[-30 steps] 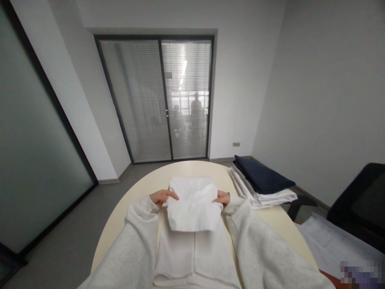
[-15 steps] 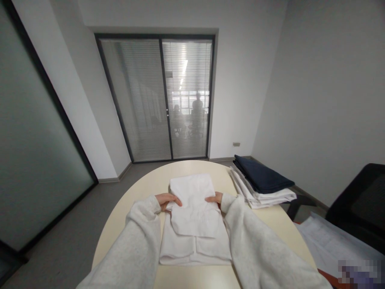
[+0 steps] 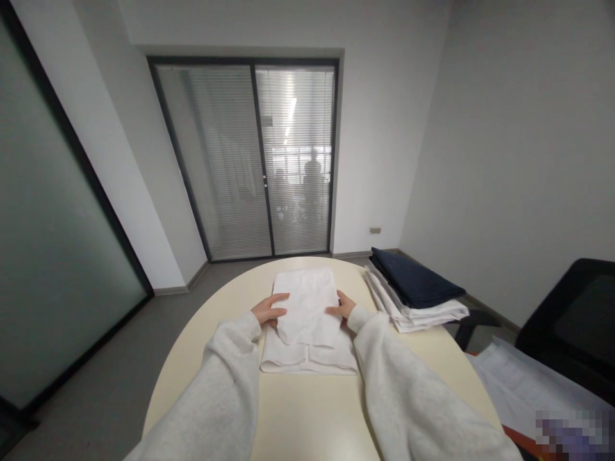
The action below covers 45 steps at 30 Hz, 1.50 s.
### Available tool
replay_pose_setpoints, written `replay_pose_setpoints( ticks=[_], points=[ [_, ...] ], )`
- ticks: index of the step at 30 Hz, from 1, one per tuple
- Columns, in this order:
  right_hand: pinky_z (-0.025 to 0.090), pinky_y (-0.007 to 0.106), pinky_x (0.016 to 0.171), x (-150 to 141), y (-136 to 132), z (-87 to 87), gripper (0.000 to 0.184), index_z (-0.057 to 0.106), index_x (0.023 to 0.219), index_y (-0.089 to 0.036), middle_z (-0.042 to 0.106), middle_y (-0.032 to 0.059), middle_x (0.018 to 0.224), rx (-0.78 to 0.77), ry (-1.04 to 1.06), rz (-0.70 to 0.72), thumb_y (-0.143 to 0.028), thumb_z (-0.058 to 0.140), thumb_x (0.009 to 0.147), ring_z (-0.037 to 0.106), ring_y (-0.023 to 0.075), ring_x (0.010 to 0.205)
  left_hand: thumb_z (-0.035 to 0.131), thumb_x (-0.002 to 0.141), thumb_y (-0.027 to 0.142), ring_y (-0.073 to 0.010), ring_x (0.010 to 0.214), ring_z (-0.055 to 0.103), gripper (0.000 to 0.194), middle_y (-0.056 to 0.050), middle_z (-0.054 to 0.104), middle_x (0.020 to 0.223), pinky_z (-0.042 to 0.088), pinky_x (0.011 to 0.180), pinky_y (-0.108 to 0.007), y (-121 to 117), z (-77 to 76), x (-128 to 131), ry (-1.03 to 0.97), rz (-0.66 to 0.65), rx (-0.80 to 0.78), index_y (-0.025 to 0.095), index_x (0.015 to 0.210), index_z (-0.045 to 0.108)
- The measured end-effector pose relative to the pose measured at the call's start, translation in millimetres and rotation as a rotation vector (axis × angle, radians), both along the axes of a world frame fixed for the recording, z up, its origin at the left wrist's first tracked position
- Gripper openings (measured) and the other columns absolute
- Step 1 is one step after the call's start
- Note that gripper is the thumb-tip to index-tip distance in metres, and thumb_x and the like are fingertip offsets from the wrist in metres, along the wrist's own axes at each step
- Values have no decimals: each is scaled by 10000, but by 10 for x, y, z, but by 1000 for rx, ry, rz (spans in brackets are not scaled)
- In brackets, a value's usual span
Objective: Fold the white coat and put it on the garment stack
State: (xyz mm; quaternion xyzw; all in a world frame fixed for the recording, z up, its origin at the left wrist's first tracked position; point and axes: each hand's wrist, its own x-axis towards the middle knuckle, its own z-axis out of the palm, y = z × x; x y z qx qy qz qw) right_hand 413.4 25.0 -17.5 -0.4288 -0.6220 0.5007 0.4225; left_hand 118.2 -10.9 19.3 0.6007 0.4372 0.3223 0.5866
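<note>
We count one folded white garment (image 3: 307, 307) flat on one round cream bench (image 3: 307, 410), and one stack of folded white cloths (image 3: 425, 315) topped by one navy cloth (image 3: 414, 278) at the bench's right edge. We find the hands apart: left hand (image 3: 271, 309) and right hand (image 3: 342, 307) at opposite sides of the garment, fingers pointing inward on its top. Beyond, we note glazed panels with blinds (image 3: 221, 160) and a black chair (image 3: 571, 326).
</note>
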Motion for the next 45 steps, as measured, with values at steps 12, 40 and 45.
replay_pose_setpoints(
  ticks=[12,40,45],
  points=[
    [456,404,848,3,-419,241,1170,76,1394,-260,511,95,1217,-163,288,89,-214,787,466,537,259,1028,720,643,266,-153,824,581,360,-70,614,925,442,775,-278,-95,143,-145,-164,-243,-134,124,957,616],
    [302,235,420,542,-139,-26,304,603,513,-134,461,-19,379,-168,-208,61,-409,728,480,327,66,376,706,589,480,-257,1050,540,673,-83,633,992,422,861,-361,-581,55,418,-17,-826,-368,159,1157,543],
    [322,217,456,475,-214,-101,329,572,629,-152,500,-42,482,-163,-130,29,-369,734,443,425,82,454,658,640,501,-249,942,591,534,-62,640,848,417,858,-361,-478,101,258,84,-722,-431,143,1036,627]
  ],
)
